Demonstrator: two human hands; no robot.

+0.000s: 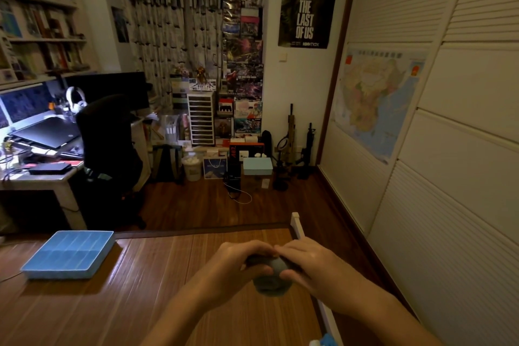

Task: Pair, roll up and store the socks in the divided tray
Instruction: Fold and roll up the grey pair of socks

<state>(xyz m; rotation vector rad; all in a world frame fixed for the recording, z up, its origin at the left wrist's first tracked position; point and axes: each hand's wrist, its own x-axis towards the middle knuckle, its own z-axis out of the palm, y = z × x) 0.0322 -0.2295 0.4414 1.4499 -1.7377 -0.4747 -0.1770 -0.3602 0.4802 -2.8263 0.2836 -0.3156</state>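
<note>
— What takes up most of the lower frame?

— A brown slatted wooden surface (134, 306), reaching from the lower left to a white rail (296, 223) at lower centre-right.

— And the divided tray?

— The pale blue divided tray (42, 268) sits flat on that surface at the lower left, its compartments open to the camera.

— Where are the hands?

— Together at lower centre. The left hand (238, 262) and right hand (311, 264) meet fingertip to fingertip, both curled round one bundle.

— Which bundle?

— A dark grey sock roll (269, 284), gripped between the two palms with its rounded end showing below the thumbs. It is well apart from the tray, to its right. I cannot tell whether the roll touches the wood.

— Anything smaller?

— A scrap of blue fabric (327, 341) at the bottom edge, too cropped to identify.
</note>
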